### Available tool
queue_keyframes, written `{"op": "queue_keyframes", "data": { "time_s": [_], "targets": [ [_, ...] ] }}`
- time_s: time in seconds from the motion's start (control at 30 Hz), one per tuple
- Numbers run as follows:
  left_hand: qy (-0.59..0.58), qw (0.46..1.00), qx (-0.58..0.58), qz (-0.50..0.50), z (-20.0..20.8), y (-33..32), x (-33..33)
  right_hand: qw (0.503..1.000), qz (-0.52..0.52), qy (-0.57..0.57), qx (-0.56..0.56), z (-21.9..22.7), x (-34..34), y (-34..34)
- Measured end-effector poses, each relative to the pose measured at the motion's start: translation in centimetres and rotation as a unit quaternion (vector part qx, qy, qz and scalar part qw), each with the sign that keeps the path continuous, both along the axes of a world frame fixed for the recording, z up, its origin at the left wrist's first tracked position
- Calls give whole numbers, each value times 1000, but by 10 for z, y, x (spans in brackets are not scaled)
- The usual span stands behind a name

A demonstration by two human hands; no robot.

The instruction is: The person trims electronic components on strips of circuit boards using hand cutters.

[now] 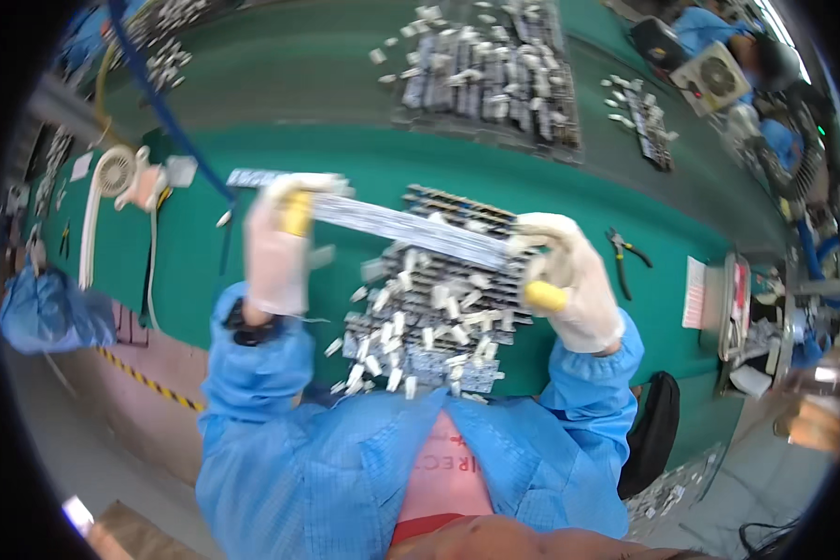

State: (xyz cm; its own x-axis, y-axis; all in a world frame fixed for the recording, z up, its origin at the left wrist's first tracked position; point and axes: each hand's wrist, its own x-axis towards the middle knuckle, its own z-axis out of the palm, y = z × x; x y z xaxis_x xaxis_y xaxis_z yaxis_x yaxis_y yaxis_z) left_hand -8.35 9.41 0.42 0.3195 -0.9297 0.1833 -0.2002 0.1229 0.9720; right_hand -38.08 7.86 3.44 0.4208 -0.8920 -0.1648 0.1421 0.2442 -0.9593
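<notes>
My left fingers [296, 214] and right fingers [545, 296] grip one pale strip [411, 231] between them; stacked strips [457, 206] and loose white pieces [399, 324] beneath suggest much remains, finished count unclear.

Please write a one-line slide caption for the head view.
Gloved left hand and right hand hold a long pale strip above a green table scattered with small white pieces.

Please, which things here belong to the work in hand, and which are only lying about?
Seemingly in the work:
pale strip in left hand, its end at right hand
pile of strips and white pieces

Seemingly just about:
pliers
small fan
</notes>
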Motion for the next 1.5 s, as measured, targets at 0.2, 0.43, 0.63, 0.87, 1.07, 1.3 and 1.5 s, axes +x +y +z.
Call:
{"op": "queue_keyframes", "data": {
  "time_s": [0.2,0.43,0.63,0.87,1.07,1.3,1.5],
  "targets": [
    [-269,960,56,56,-66,-43,191,959,-41,239,-150,-13,-32,-66],
    [-406,892,-151,131,-9,-43,66,611,-297,721,-133,-81,-167,-234],
    [-378,911,-145,-76,-12,-21,-27,651,-186,732,-75,-80,-210,-308],
    [-343,914,-179,-124,-22,-29,-25,691,-219,667,-174,-114,-224,-311],
    [-306,928,-161,-140,-29,-21,-28,874,-153,428,-173,-25,-121,-197],
    [-297,930,-168,-135,-36,-22,-35,604,119,504,-606,-77,-31,-118],
    [-302,924,-158,-174,-50,-19,-27,592,122,541,-586,-48,-42,-129]
  ]
}}
